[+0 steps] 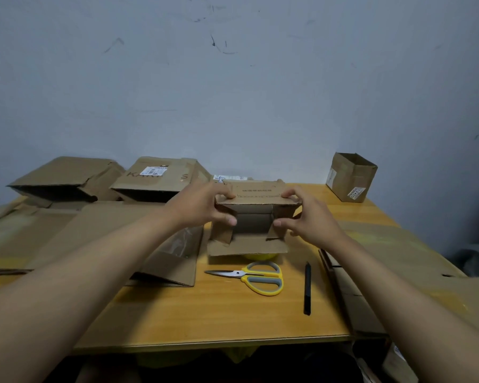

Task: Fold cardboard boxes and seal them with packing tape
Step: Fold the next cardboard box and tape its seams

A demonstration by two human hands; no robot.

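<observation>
A small brown cardboard box [256, 214] is held up just above the middle of the yellow wooden counter [219, 313], its open end turned toward the camera with four flaps splayed out. The left hand [205, 207] grips the box's left side, fingers curled over the top flap and thumb on the left side flap. The right hand [307, 214] grips the right side the same way, fingers on the top flap's corner and thumb against the right side flap. Under the lower flap a yellow rounded object [260, 256] peeks out; what it is cannot be told. Just in front lie yellow-and-grey-handled scissors [256, 276], and to their right a slim black pen-like tool [307, 288]. Flattened brown cardboard sheets [53, 233] cover the counter's left side, with two larger part-folded brown boxes [155, 179] behind them. An upright open brown box [350, 176] stands at the far right corner.
</observation>
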